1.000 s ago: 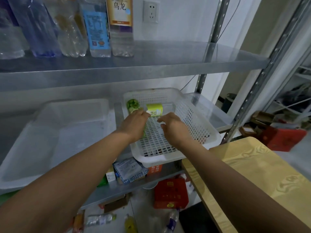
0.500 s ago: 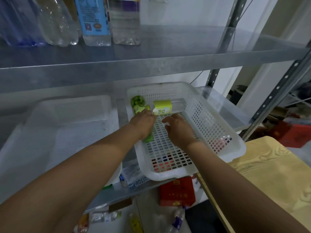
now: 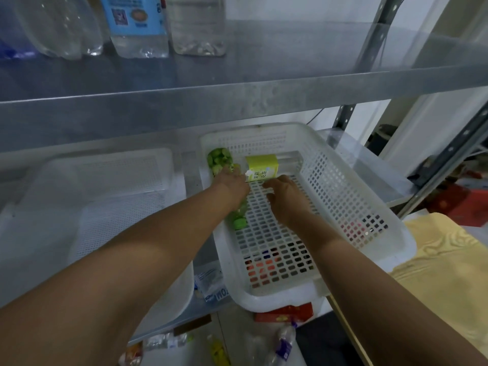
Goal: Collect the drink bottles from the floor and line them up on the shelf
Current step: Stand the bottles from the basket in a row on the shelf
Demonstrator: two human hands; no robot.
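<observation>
several bottles (image 3: pixel 134 25) are already stood on the upper shelf (image 3: pixel 290 64). two more lie in the white basket (image 3: pixel 369 207) — the green bottle (image 3: pixel 219 161) is gripped by the left hand (image 3: pixel 232 180), while the right hand (image 3: pixel 285 196) is curled just beside the yellow-labelled bottle (image 3: pixel 261 167) — whether it is held cannot be told. bottles on the floor (image 3: pixel 284 342) are yet to be collected.

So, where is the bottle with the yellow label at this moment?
Head view: the yellow-label bottle lies on its side at the far end of the white basket, right of the green bottle, just beyond the right hand.
</observation>
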